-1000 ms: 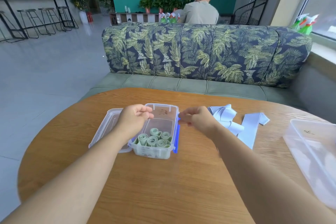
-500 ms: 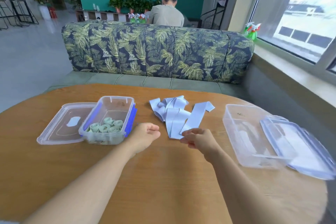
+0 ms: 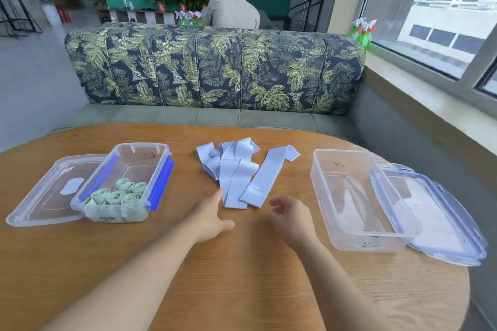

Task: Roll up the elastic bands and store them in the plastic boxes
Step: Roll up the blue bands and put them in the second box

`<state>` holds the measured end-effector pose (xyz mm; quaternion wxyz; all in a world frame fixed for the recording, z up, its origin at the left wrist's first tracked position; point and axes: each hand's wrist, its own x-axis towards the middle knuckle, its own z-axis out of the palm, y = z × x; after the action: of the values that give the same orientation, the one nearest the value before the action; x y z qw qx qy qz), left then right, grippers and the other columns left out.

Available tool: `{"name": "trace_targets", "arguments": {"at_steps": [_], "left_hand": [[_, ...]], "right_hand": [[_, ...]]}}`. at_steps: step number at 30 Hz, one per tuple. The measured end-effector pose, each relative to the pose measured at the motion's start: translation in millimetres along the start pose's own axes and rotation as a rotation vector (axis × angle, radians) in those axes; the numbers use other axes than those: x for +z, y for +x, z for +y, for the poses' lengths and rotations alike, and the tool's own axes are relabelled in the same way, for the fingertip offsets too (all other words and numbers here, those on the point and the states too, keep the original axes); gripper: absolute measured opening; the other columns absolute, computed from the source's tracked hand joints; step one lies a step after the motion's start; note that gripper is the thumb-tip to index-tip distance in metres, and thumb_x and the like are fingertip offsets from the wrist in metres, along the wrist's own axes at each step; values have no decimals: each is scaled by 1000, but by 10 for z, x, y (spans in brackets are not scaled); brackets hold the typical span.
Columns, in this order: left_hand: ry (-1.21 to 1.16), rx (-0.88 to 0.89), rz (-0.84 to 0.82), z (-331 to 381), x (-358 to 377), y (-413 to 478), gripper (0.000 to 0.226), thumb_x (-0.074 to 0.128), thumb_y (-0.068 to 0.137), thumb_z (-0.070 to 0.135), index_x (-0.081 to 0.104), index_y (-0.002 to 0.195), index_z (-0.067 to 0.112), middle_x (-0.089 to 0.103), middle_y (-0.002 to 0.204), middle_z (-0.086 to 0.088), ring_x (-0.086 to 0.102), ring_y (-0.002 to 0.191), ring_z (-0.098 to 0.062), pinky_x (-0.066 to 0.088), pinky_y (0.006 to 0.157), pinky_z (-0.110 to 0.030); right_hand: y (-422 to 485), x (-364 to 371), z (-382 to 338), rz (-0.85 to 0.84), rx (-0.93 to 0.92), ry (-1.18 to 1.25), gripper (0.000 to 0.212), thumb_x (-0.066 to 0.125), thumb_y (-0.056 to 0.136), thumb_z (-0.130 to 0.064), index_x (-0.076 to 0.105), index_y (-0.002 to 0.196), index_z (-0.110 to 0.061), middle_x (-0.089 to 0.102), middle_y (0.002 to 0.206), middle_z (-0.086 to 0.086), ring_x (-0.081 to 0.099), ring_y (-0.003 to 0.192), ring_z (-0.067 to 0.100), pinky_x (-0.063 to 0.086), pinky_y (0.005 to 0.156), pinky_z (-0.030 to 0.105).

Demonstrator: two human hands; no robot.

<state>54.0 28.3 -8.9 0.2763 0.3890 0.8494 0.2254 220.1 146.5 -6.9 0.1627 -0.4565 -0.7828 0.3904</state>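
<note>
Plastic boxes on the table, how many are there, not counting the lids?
2. The left box holds rolled green bands; the right box holds no bands. Nothing on the table looks able to hide a third.

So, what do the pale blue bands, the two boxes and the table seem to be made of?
Pale blue bands: probably matte stretchy fabric or rubber; they lie limp and folded. Left box and right box: clear glossy plastic; you can see through the walls. Table: wood or wood-look laminate, visible grain lines; which, I cannot tell.
</note>
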Motion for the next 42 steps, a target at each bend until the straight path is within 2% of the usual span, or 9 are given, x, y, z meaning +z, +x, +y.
{"name": "trace_targets", "arguments": {"at_steps": [4, 10, 15, 19, 23, 26, 30, 35, 42], "left_hand": [[97, 3, -18, 27, 16, 84, 106, 77, 78, 38, 5, 155, 33, 28, 157, 1, 34, 140, -19, 35, 110, -32], [147, 39, -88, -46, 14, 107, 103, 76, 81, 37, 3, 153, 42, 10, 163, -3, 18, 148, -15, 27, 116, -32], [166, 30, -78, -71, 3, 125, 106, 75, 79, 41, 0, 154, 40, 29, 157, -3, 41, 135, -21, 41, 105, -33], [-112, 40, -10, -99, 29, 52, 96, 77, 79, 32, 16, 154, 34, 38, 151, -9, 46, 131, -22, 44, 90, -26], [-451, 158, 176, 134, 21, -46, 79, 80, 76, 23, 40, 143, 31, 49, 136, 11, 49, 117, -5, 42, 84, -14], [-506, 308, 70, 409, -18, -121, 68, 78, 68, 28, 52, 130, 32, 58, 129, 11, 54, 120, -10, 47, 99, -30], [-724, 304, -86, 640, -81, -289, 47, 71, 64, 12, 66, 111, 13, 71, 112, -4, 64, 110, -22, 49, 95, -36], [-882, 180, -348, 580, -94, -488, 34, 69, 67, 14, 70, 100, 7, 73, 99, -12, 68, 94, -24, 53, 83, -33], [-911, 97, -615, 650, -170, -632, 29, 62, 73, 16, 66, 102, 14, 72, 94, -6, 70, 84, -19, 56, 70, -28]], "right_hand": [[183, 185, -125, -16, -242, -355, 44, 56, 89, -23, 54, 133, -22, 51, 127, -1, 41, 121, 20, 44, 86, 31], [444, 404, -78, 58, -247, -403, 23, 49, 94, -21, 70, 94, -14, 55, 106, 0, 48, 106, 20, 36, 64, 28], [474, 154, -220, 191, -101, -187, 31, 49, 97, -35, 70, 90, -15, 57, 90, -3, 51, 82, 17, 33, 61, 29], [367, -89, -398, 275, -177, -137, 30, 53, 96, -45, 67, 80, -25, 56, 76, -7, 49, 70, 17, 33, 57, 29], [145, -305, -564, 83, -209, -87, 23, 61, 88, -32, 66, 72, -16, 65, 67, -1, 57, 67, 22, 47, 62, 33], [5, -426, -689, -78, -205, 157, 21, 57, 79, -20, 60, 66, -3, 53, 59, 3, 45, 58, 19, 39, 60, 31], [-53, -566, -831, -123, -199, 484, 25, 54, 86, -4, 54, 62, -4, 52, 62, 8, 46, 65, 21, 42, 60, 31], [16, -710, -900, 20, -242, 549, 25, 52, 90, 1, 54, 67, -6, 53, 63, 9, 46, 55, 17, 40, 50, 23], [305, -729, -900, 159, -216, 426, 29, 56, 83, -1, 57, 60, -18, 45, 56, -2, 38, 57, 16, 35, 56, 28]]}}
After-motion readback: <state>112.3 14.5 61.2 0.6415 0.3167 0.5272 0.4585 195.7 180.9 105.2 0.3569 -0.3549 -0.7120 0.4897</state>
